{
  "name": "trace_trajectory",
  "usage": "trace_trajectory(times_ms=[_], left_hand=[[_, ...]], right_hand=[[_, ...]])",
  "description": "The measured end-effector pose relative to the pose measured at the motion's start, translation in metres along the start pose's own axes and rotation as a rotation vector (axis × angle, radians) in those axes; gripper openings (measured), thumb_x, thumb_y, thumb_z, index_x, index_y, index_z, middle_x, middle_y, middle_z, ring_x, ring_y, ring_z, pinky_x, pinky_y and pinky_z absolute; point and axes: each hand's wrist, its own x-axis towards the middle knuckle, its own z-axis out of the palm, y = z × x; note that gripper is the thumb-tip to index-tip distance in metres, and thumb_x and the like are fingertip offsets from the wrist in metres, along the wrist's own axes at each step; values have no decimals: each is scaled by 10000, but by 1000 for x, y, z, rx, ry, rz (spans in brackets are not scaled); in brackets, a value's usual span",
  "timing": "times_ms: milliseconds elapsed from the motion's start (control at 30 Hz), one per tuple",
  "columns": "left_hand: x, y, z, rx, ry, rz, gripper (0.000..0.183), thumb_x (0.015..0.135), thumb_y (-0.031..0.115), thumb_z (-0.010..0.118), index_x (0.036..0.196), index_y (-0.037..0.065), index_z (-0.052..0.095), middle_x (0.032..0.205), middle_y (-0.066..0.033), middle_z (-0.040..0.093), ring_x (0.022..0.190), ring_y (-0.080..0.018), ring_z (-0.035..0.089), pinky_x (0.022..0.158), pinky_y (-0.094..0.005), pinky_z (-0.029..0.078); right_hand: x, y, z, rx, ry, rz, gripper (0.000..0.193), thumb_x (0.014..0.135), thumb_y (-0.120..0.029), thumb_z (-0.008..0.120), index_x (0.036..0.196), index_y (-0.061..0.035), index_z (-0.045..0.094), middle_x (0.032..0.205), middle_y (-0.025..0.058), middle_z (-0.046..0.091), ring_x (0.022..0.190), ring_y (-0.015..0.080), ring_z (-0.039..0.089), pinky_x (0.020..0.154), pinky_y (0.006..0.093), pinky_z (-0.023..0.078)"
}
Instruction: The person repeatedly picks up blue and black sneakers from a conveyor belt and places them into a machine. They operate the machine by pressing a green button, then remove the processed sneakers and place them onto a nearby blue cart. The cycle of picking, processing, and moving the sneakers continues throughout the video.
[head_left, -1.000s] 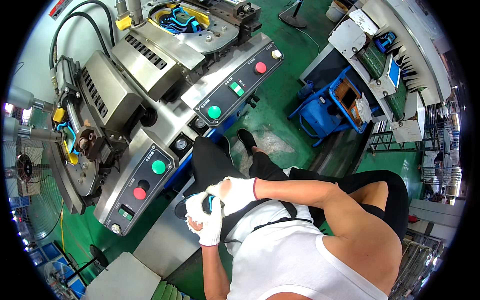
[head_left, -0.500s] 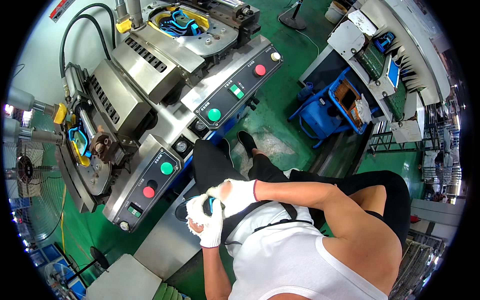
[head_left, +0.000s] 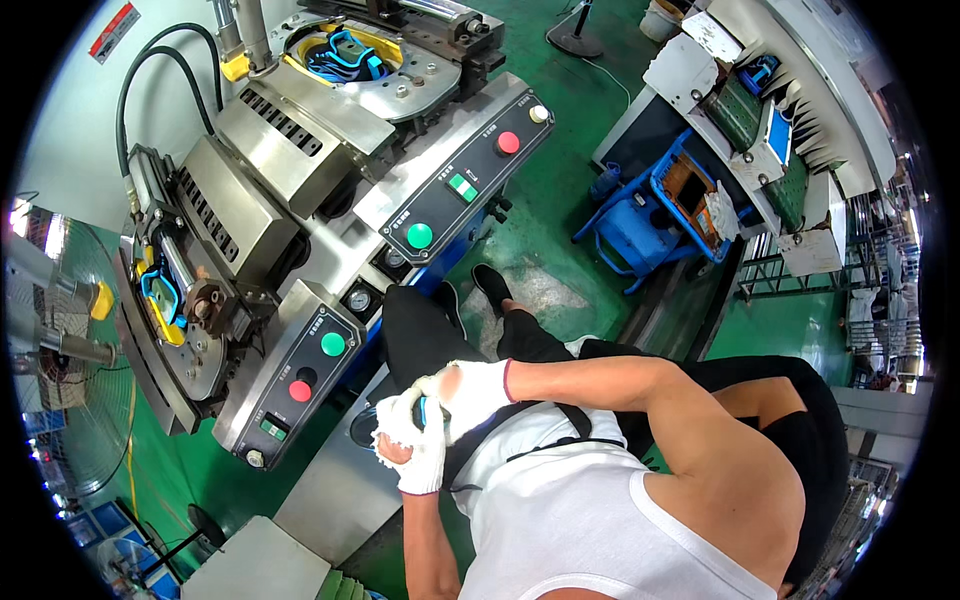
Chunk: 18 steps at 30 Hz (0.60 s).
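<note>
Both my hands wear white knit gloves and meet in front of my lap. My left hand (head_left: 412,445) curls around a dark shoe upper with blue trim (head_left: 364,427), mostly hidden behind the gloves. Pressed against its upper side, my right hand (head_left: 474,392) is closed on the same piece, with a bit of blue showing between the gloves. Ahead, a steel shoe-forming machine (head_left: 355,250) holds another blue-trimmed dark upper (head_left: 345,58) in its far yellow-lined mould. Blue trim (head_left: 158,295) also shows in the left mould.
Control panels with green buttons (head_left: 419,236) and red buttons (head_left: 300,391) face me. A blue chair-like stand (head_left: 625,235) is to the right, near a white conveyor machine (head_left: 785,150). A caged fan (head_left: 85,390) stands at left. A pale tabletop (head_left: 255,565) lies at lower left.
The yellow-tipped rods at the machine's left mould have swung away from it, lower in the picture. My view has shifted slightly. Both hands keep nearly the same grip.
</note>
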Motion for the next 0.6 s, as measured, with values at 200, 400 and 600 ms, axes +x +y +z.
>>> trace_trajectory(times_ms=[200,400,600], left_hand=[[26,34,-13,1,-103,268,171,873,181,801,1013,84,788,986,-136,721,817,-329,716,721,-421,563],[113,119,-54,-106,-120,655,414,819,162,847,1186,28,711,1159,-209,710,1107,-408,690,963,-471,563],[271,148,-60,-46,171,616,421,894,176,817,1270,36,690,1230,-193,700,1119,-368,691,981,-451,561]], right_hand=[[-22,18,7,-11,202,-78,399,817,-429,792,971,-70,707,968,138,712,806,328,725,684,452,565],[-71,20,-28,319,68,614,711,836,-549,855,1287,-30,673,918,144,735,860,193,696,811,375,552],[-122,5,-76,984,703,336,798,857,-363,862,1498,2,558,1426,110,583,1305,221,526,1140,368,429]])
